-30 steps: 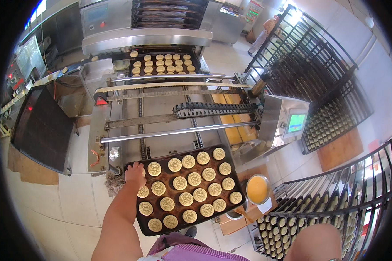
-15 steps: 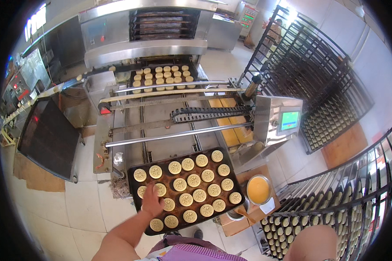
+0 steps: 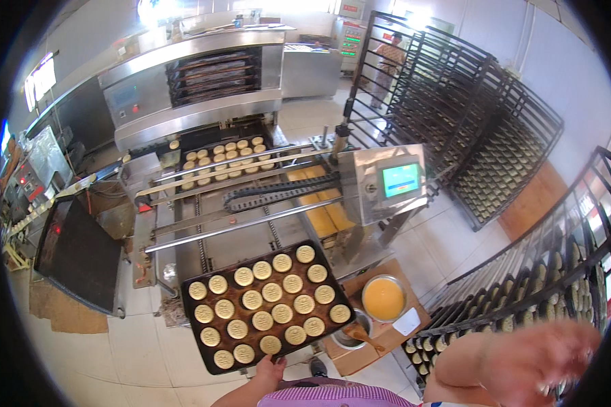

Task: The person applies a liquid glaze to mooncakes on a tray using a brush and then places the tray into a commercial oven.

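A dark baking tray [image 3: 239, 332] full of round, stamped pale pastries [image 3: 271, 292] rests at the near end of the conveyor machine, tilted in view. My left hand [image 3: 270, 370] is at the tray's near edge, holding it with the fingertips by the rim; the underside fingers are hidden. At the lower right, my right hand [image 3: 546, 359] is raised in front of a rack [image 3: 495, 325] loaded with pastries. Motion blurs its fingers, so whether it holds anything is unclear.
Right of the tray, a bowl of orange-yellow liquid [image 3: 384, 298] and a metal pot with a wooden-handled brush [image 3: 363, 334] stand on cardboard. A control screen [image 3: 401, 180] is on the machine. Behind it is another filled tray [image 3: 227, 159]. A person [image 3: 388, 64] stands by the far racks [image 3: 448, 102].
My left hand has gone from over the pastries at the tray's left to its near edge. My right hand has come up into view at the lower right. The view has turned rightward.
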Demonstrator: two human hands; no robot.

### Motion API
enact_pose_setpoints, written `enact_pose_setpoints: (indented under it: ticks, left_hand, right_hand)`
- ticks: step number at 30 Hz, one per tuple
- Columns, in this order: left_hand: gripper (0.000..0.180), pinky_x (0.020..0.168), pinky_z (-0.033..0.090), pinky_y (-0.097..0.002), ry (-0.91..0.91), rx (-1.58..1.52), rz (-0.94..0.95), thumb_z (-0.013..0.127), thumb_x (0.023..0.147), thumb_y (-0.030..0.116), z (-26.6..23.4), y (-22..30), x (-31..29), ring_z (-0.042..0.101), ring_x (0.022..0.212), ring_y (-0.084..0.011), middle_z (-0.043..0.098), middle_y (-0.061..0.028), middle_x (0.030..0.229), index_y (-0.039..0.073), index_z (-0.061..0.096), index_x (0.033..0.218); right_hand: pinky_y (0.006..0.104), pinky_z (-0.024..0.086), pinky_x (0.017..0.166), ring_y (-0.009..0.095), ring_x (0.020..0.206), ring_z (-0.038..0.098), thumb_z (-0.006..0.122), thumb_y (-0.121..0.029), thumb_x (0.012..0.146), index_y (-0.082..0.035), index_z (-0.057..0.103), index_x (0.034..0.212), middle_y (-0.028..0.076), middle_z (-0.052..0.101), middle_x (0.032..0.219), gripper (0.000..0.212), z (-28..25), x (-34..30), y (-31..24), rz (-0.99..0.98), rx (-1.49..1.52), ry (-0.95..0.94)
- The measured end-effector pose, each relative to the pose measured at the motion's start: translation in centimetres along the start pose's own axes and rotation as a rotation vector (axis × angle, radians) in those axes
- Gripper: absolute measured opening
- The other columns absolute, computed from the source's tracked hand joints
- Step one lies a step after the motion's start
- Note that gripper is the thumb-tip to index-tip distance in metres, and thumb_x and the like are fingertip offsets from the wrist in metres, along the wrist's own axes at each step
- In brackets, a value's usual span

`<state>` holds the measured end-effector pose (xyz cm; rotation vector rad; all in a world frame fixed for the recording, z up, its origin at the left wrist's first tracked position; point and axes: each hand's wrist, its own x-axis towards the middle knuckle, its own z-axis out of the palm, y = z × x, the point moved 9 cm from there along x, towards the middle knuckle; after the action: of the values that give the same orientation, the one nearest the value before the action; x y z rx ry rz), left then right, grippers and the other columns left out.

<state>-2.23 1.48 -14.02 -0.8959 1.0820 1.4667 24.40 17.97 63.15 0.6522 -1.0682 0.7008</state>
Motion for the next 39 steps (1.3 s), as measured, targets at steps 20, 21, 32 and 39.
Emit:
enact_pose_setpoints:
  ticks: [20,21,32,39]
  left_hand:
    - [0.02,0.078,0.051,-0.0444,-0.117,0.012,0.296,0.049,0.09,0.007,0.4,-2.5,-3.7,0.058,0.089,-0.0301,0.056,-0.016,0.102,0.001,0.049,0.109]
    - [0.022,0.075,0.052,-0.0419,-0.063,0.024,0.267,0.051,0.091,0.011,-0.2,-2.4,-4.5,0.059,0.087,-0.03,0.055,-0.0162,0.1,0.0,0.047,0.11]
    - [0.037,0.081,0.045,-0.0375,-0.055,1.462,1.225,0.067,0.073,0.01,11.4,6.0,-17.2,0.055,0.094,-0.031,0.054,-0.0161,0.102,0.001,0.05,0.105]
    - [0.061,0.102,0.033,-0.0409,-0.082,2.067,1.373,0.065,0.071,0.013,19.8,8.8,-14.7,0.037,0.126,-0.0307,0.039,-0.0144,0.134,0.007,0.041,0.126]
  right_hand:
    - [0.0297,0.043,0.084,0.019,0.094,0.051,0.052,-0.003,0.088,-0.003,0.053,0.101,0.01,0.05,0.105,0.013,-21.6,-43.1,3.7,1.615,-0.646,-0.432]
    - [0.029,0.043,0.083,0.018,0.094,0.052,0.052,-0.003,0.088,-0.003,0.053,0.101,0.01,0.05,0.106,0.014,-21.1,-43.6,3.9,1.596,-0.661,-0.468]
    - [0.0256,0.047,0.078,0.014,0.094,0.054,0.056,-0.006,0.086,-0.002,0.055,0.105,0.006,0.053,0.108,0.019,-22.0,-50.8,0.1,1.892,-0.735,-0.478]
    - [0.0238,0.047,0.068,0.014,0.092,0.055,0.057,-0.009,0.085,-0.003,0.057,0.104,0.006,0.055,0.107,0.02,-20.0,-52.4,-0.7,1.866,-0.747,-0.465]
